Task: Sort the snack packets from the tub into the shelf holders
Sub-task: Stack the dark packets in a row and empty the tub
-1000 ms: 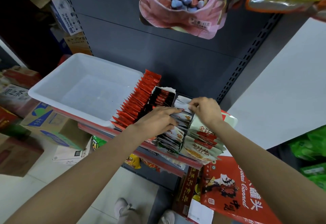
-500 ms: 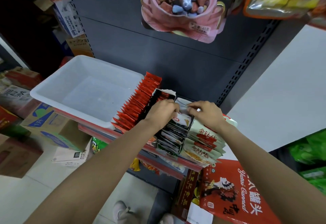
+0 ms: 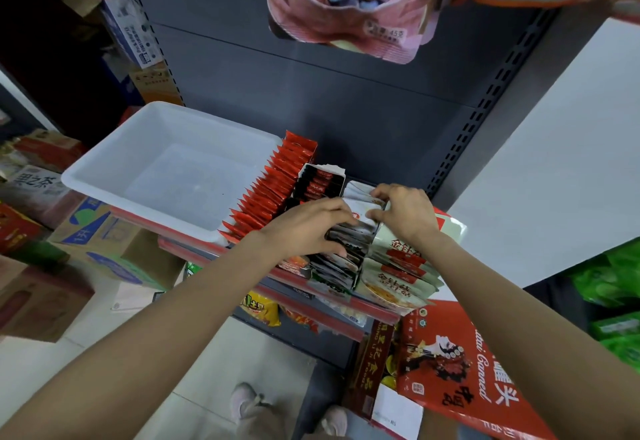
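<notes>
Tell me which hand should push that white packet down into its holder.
Probably the right hand: it pinches the white packet from above. The left hand rests lower on the row.

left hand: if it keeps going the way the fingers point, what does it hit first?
Likely the white packets standing in the holder, which the left hand already touches. Beyond them is the right hand. Depth is hard to judge.

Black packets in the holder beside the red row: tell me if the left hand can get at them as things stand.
Probably yes. The left hand rests just in front of the black packets, whose tops stand uncovered in their holder. Nothing lies between; the right hand works one holder over.
</notes>
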A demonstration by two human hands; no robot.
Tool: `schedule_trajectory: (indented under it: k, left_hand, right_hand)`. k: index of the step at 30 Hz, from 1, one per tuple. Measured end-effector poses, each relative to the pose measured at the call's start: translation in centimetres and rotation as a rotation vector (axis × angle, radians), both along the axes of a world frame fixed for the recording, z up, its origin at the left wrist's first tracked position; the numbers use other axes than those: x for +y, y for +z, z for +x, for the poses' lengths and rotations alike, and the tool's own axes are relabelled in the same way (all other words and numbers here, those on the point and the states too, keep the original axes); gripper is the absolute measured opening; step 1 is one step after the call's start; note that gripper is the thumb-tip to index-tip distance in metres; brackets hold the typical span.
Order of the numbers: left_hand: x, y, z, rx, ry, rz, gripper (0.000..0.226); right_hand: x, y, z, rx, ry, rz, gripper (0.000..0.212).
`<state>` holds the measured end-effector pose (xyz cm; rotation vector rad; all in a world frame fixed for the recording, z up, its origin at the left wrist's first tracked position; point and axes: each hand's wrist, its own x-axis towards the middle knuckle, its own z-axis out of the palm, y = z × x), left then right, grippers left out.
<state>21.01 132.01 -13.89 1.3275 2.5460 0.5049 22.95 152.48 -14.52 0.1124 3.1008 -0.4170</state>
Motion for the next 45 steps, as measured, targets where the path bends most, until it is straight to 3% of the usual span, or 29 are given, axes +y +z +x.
schedule_trajectory:
  k: [6, 11, 15, 19, 22, 24, 26, 29, 31, 35, 37, 39, 42, 44, 45]
  left_hand:
    - [1.4, -0.1, 0.3, 0.314, -0.115, -0.171, 0.036]
    - [2.4, 0.2, -0.1, 0.286, -0.021, -0.261, 0.032]
    - [3.0, 0.5, -0.9, 0.219, 0.118, -0.151, 0.027]
    - [3.2, -0.2, -1.0, 0.253, 0.146, -0.181, 0.028]
    - [3.9, -0.9, -0.5, 0.245, 0.249, -0.077, 0.048]
    - [3.7, -1.0, -0.6, 0.097, 0.344, 0.014, 0.074]
    - [3.5, -0.8, -0.6, -0.214, 0.356, 0.073, 0.092]
    - [4.3, -0.5, -0.4, -0.460, 0.271, 0.022, 0.095]
    - [4.8, -0.5, -0.6, -0.378, 0.201, -0.095, 0.092]
    - [3.6, -1.1, -1.3, -0.025, 0.123, -0.351, 0.080]
    - [2.9, -1.2, -1.4, 0.018, 0.097, -0.380, 0.076]
    - [2.4, -1.0, -1.2, -0.068, 0.072, -0.267, 0.073]
    - [0.7, -0.3, -0.3, -0.077, 0.155, 0.103, 0.056]
    - [-0.5, 0.3, 0.6, 0.041, 0.137, 0.148, 0.047]
    - [-1.1, 0.5, 1.1, 0.073, 0.085, 0.094, 0.055]
  right_hand:
    - [0.0, 0.0, 0.2, 0.010, 0.002, -0.008, 0.041]
    - [-0.1, 0.2, 0.3, 0.011, -0.015, -0.080, 0.030]
    - [0.3, 0.0, 0.4, 0.079, -0.054, -0.225, 0.016]
    - [0.2, -0.4, 0.0, 0.067, -0.012, -0.063, 0.033]
    - [0.3, 0.0, 0.2, 0.063, 0.049, -0.082, 0.054]
    - [0.6, 0.3, 0.5, 0.042, 0.137, -0.109, 0.061]
    - [0.6, 0.3, 0.7, -0.057, 0.223, 0.029, 0.065]
    - [0.5, 0.2, 0.7, -0.190, 0.303, 0.267, 0.070]
    - [0.5, 0.4, 0.6, -0.221, 0.329, 0.289, 0.071]
    - [0.6, 0.7, 0.7, -0.252, 0.361, 0.301, 0.088]
    - [0.4, 0.6, 0.9, -0.237, 0.347, 0.333, 0.093]
    - [0.3, 0.8, 0.9, -0.220, 0.326, 0.311, 0.095]
    - [0.4, 0.7, 0.9, -0.183, 0.307, 0.263, 0.090]
    - [0.5, 0.4, 1.0, -0.140, 0.301, 0.240, 0.085]
    - [0.5, 0.3, 1.1, -0.125, 0.297, 0.226, 0.084]
